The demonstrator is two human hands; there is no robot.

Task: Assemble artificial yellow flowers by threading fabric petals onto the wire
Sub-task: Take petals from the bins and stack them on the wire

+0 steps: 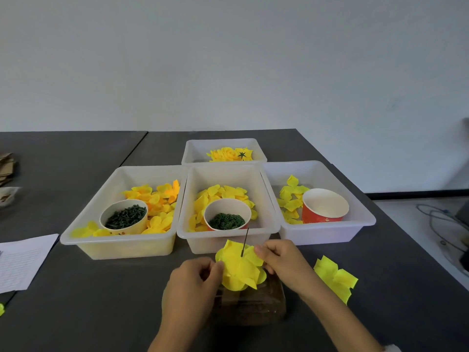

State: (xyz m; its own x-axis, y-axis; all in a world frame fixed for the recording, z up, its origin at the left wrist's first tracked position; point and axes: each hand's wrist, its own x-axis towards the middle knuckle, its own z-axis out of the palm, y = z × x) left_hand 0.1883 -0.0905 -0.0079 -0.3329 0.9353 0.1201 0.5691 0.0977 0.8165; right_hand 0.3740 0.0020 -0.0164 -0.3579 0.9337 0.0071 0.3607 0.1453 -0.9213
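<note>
The tabletop [76,288] was matt dark grey; the bins [121,246] were translucent, smooth plastic; the petals [239,271] looked like soft yellow cloth.

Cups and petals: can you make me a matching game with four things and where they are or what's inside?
Things:
1. left cup
2. middle cup
3. right cup
4. loose petals

Clues:
A. holds green rings
B. looks like nothing inside
C. lie on the table, right of the hands
D. holds dark green sticks

Pairs: 1-D, 2-A, 3-B, 4-C
</note>
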